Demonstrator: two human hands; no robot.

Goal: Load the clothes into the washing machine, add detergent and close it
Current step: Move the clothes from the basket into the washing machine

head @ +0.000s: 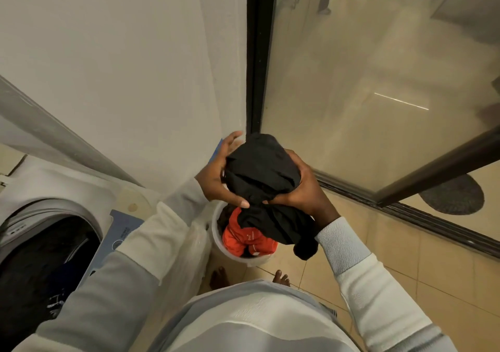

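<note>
Both hands, left hand (216, 178) and right hand (303, 186), grip a bunched black garment (259, 167) above the white round laundry basket (216, 232) holding red clothing (243, 240).

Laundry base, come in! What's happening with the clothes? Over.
Left hand and right hand gripping black garment over white bucket. Red garment in bucket. Washing machine open, nothing blocking.

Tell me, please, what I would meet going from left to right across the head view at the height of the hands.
washer → left hand → black garment → right hand → mat
</note>
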